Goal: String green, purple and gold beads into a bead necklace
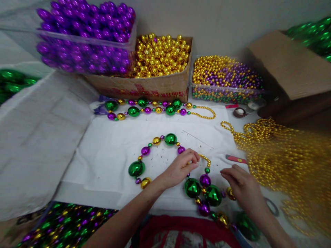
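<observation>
A bead necklace of green, purple and gold balls lies in a loop on the white cloth in front of me. My left hand rests on the cloth with its fingers pinched on the necklace's thin gold bead strand. My right hand hovers just right of it, fingers curled together near the big green and purple balls; what it pinches is too small to make out. A red lighter lies just beyond my right hand.
A finished necklace lies farther back. Behind it stand a bin of purple balls, a cardboard box of gold balls and a tray of small mixed beads. A heap of gold bead strands fills the right.
</observation>
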Action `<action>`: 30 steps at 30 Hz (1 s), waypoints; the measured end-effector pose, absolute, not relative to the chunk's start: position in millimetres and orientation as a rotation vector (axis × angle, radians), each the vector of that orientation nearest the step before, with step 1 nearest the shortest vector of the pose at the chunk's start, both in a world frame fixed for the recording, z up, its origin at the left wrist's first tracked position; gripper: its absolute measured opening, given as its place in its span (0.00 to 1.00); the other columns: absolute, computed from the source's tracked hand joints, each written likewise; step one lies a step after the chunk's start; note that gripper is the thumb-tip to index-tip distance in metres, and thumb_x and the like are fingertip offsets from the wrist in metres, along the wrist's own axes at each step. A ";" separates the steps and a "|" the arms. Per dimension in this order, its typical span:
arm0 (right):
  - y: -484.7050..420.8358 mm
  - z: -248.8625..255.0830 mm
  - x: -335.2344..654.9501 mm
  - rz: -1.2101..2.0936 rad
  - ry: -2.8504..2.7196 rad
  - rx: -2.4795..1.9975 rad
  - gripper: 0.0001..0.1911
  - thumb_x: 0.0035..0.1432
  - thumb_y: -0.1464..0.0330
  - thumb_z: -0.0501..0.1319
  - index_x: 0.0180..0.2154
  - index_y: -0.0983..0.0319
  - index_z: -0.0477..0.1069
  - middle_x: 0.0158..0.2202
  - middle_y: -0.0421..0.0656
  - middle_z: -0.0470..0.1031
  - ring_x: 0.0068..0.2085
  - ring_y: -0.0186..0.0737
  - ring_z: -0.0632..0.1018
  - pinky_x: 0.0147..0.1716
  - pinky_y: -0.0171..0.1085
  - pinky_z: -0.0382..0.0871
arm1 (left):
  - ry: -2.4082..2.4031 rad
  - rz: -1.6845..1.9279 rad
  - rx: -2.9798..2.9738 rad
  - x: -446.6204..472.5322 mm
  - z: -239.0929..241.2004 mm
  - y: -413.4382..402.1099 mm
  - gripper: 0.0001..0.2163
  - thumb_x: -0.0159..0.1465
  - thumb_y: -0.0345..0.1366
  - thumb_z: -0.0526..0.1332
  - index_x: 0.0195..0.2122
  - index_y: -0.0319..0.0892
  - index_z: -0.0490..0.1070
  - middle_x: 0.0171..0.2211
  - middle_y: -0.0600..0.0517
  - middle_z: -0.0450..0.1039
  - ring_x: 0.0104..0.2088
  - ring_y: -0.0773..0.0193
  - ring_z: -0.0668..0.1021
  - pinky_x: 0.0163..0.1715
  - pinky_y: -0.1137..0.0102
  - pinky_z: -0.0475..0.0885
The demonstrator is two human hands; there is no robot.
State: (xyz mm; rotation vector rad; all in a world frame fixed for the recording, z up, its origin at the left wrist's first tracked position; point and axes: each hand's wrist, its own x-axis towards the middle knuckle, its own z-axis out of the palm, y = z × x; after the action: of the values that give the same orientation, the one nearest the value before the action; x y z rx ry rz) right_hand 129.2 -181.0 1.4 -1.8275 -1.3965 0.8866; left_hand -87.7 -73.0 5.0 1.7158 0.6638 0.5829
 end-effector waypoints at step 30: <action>-177.1 -7.2 109.7 1.640 0.014 -0.884 0.19 0.52 0.69 0.65 0.21 0.61 0.54 0.22 0.32 0.43 0.21 0.28 0.48 0.15 0.26 0.49 | 0.575 0.704 0.414 -61.4 -3.5 -92.7 0.13 0.57 0.36 0.65 0.25 0.41 0.58 0.18 0.61 0.51 0.19 0.74 0.60 0.36 0.70 0.66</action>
State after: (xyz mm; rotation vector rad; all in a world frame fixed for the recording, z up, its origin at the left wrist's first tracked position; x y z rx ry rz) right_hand 109.7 -177.1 -7.2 -0.8842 0.0145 1.6401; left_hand -61.4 -92.7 -3.5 0.4140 0.5749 0.7041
